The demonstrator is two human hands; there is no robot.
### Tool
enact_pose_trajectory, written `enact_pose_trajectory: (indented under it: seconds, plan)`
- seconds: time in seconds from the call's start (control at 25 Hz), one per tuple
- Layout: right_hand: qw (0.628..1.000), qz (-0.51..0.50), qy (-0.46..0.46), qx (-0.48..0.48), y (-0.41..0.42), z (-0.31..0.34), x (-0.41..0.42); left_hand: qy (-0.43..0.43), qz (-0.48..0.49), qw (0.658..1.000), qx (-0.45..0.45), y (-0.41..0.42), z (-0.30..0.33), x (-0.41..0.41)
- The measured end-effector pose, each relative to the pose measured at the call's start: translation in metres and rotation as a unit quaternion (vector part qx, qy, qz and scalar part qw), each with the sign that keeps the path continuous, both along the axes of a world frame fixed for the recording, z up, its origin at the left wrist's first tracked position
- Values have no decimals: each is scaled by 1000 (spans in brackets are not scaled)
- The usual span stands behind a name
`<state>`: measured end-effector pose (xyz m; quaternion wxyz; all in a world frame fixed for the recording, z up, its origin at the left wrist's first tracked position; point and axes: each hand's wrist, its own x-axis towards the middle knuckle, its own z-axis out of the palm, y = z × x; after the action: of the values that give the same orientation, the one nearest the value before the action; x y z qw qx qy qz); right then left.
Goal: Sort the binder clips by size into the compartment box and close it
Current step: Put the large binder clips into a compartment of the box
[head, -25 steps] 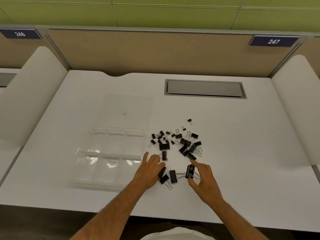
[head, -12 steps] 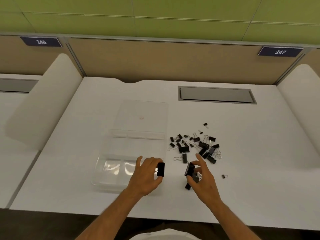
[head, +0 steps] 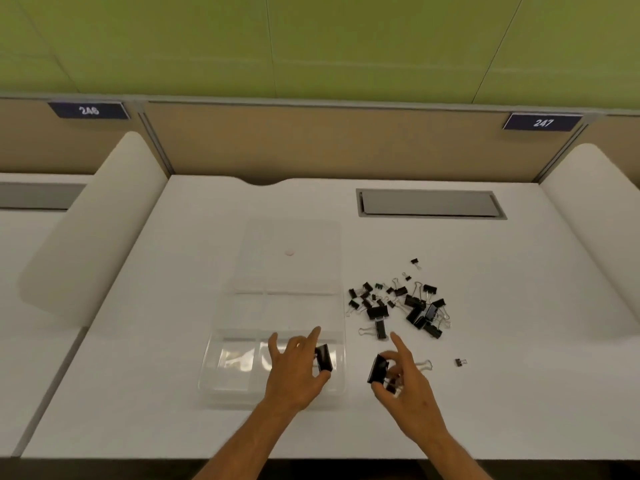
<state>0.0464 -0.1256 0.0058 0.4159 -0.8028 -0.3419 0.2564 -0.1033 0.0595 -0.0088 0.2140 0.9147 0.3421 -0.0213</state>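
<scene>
A clear compartment box lies open on the white desk, its lid folded flat behind it. My left hand hovers over the box's front right compartment, pinching a large black binder clip. My right hand is just right of the box and grips another large black clip, with more clips partly hidden under its fingers. A pile of black binder clips of mixed sizes lies beyond my right hand. One tiny clip sits alone to the right.
A grey cable flap is set into the desk at the back right. White curved side dividers stand at both sides of the desk. Another small clip lies behind the pile. The desk's front edge runs near my forearms.
Both hands lifted large clips from the front of the pile. My left hand moved left over the box's front right compartment; my right hand stayed beside the box.
</scene>
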Motion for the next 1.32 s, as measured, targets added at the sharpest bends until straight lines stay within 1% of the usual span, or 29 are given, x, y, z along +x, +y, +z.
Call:
enact_pose_trajectory:
  seconds: [0.16, 0.24, 0.32, 0.4, 0.48, 0.68, 0.84, 0.96, 1.08, 1.16, 1.24, 1.32]
  plan:
    - [999, -7, -19, -34, -9, 3, 3, 42, -28, 998, 30, 3, -9, 10]
    - [999, -7, -18, -42, -10, 4, 3, 44, -27, 998, 31, 4, -14, 9]
    - [999, 1, -19, -41, -1, 4, 3, 20, -16, 1000, 15, 6, -13, 8]
    - [999, 14, -24, -42, 14, 4, 0, -24, 1, 1000, -2, 8, -10, 2]
    - [997, 48, -35, -40, 29, 4, -5, -49, 12, 999, -3, 10, -8, -11]
    - [983, 156, -76, -59, 63, 3, -10, -82, 34, 996, -14, 11, -5, -38]
    - [957, 242, -145, -63, 93, -2, -21, -105, 57, 992, -24, 5, -2, -47]
    - [941, 274, -182, -83, 99, -15, -27, -100, 73, 992, -25, 6, 1, -55]
    - [931, 290, -196, -102, 98, -25, -25, -98, 81, 991, -30, 9, 6, -57]
    - [933, 290, -194, -95, 98, -24, -24, -101, 78, 991, -33, 9, 7, -56]
    - [943, 273, -176, -70, 94, -22, -21, -102, 71, 991, -47, 8, 6, -51]
    - [961, 233, -147, -37, 80, -21, -14, -119, 63, 989, -58, 5, 4, -45]
